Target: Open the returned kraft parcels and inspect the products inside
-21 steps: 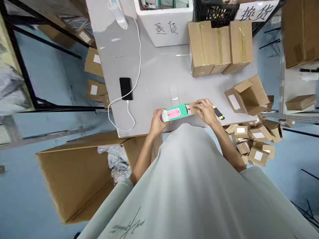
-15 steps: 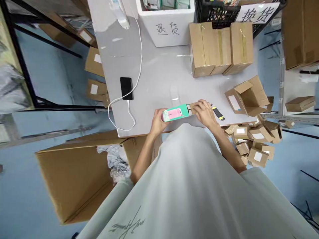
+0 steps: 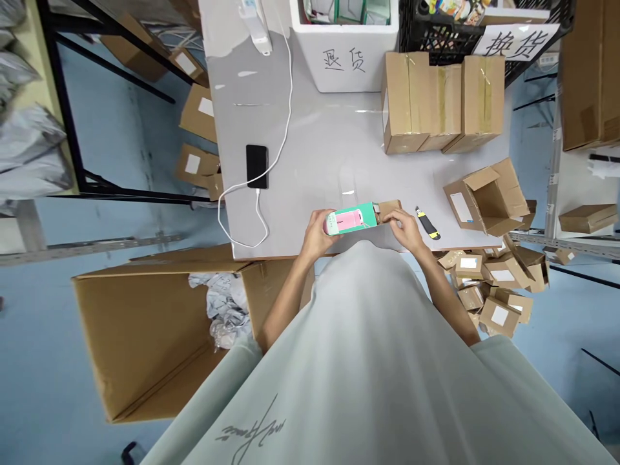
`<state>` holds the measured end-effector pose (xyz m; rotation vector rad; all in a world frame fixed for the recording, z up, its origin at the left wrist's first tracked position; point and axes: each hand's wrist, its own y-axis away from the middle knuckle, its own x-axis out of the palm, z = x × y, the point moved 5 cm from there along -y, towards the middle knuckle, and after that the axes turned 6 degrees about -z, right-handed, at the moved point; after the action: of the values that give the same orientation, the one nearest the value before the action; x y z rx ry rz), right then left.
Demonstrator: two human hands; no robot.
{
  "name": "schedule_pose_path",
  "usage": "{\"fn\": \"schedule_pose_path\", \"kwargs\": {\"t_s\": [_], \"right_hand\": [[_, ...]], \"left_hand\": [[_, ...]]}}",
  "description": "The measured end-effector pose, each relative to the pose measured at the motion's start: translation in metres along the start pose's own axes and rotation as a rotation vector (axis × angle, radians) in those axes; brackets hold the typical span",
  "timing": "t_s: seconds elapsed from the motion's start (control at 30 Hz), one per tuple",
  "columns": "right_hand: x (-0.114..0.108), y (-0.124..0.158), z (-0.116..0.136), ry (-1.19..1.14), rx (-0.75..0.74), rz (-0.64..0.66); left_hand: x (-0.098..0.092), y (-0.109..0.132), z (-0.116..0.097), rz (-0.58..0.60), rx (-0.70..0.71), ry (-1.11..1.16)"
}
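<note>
Green retail carton with a pink phone-shaped graphic, held level at the near edge of the grey tabletop; can't tell if it's touching the surface. Slim, smooth printed box, right end open, plain brown cardboard flap sticking out. Left hand clamped around the closed end. Right hand at the flap, fingers bent and bunched; can't tell if they're pinching it. Both forearms angle inward from short sleeves. Closest clutter: black-and-yellow utility knife, loose just right of the right hand. Past it, open corrugated box, flaps splayed, white label on the side. Left: black phone, flat, with white cable looped across it. Far side: three tape-sealed cardboard boxes in a row, smooth white tub with handwritten characters, black lattice crate. Off the table: small cartons heaped low right; large cardboard box low left, crumpled grey plastic inside.
</note>
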<state>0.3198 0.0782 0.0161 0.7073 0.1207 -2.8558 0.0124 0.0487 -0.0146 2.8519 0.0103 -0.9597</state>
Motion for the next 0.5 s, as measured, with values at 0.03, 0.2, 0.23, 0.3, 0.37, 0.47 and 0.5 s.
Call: {"fn": "schedule_pose_path", "kwargs": {"t_s": [0.03, 0.2, 0.23, 0.3, 0.37, 0.47, 0.5], "right_hand": [[0.001, 0.0, 0.001, -0.021, -0.001, 0.025], [0.007, -0.003, -0.001, -0.072, 0.022, 0.13], [0.008, -0.004, -0.003, -0.084, 0.035, 0.151], [0.011, -0.005, -0.009, -0.119, 0.074, 0.196], [0.014, -0.007, -0.017, -0.171, 0.12, 0.246], [0.02, -0.008, -0.025, -0.255, 0.171, 0.327], [0.022, -0.008, -0.026, -0.268, 0.181, 0.345]], "left_hand": [[0.0, 0.001, 0.001, -0.006, -0.006, -0.005], [-0.003, 0.007, 0.004, -0.02, -0.02, -0.018], [-0.004, 0.009, 0.005, -0.024, -0.018, -0.011], [-0.006, 0.012, 0.006, -0.027, -0.013, 0.004], [-0.007, 0.016, 0.008, -0.023, -0.016, 0.006], [-0.009, 0.02, 0.012, -0.02, -0.033, -0.011], [-0.009, 0.021, 0.014, -0.025, -0.037, -0.017]]}}
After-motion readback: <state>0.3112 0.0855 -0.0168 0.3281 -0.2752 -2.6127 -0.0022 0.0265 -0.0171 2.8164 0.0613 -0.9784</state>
